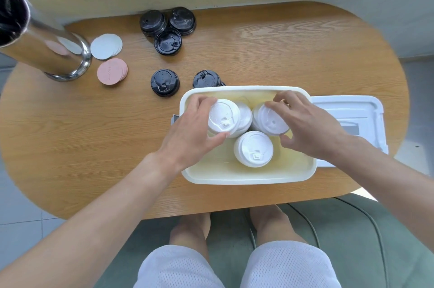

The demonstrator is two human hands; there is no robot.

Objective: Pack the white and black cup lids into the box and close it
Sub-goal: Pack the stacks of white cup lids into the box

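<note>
An open white box (pixel 249 179) sits on the wooden table, with stacks of white cup lids inside. My left hand (pixel 190 130) grips the left white lid stack (pixel 223 117). My right hand (pixel 307 128) holds the right white lid stack (pixel 272 121). A third white stack (pixel 253 149) stands free in the box's middle, and another (pixel 245 115) shows partly behind the left one. Black cup lids lie outside on the table: a cluster of three stacks (pixel 168 29) at the back, one (pixel 164 82) nearer, and one (pixel 205 79) just behind the box's far rim.
The box's white cover (pixel 352 111) lies to the right of the box. A tall shiny metal cylinder (pixel 42 41) stands at the far left, with white round discs (pixel 106 46) and pink round discs (pixel 112 71) beside it. A wall ledge runs behind the table.
</note>
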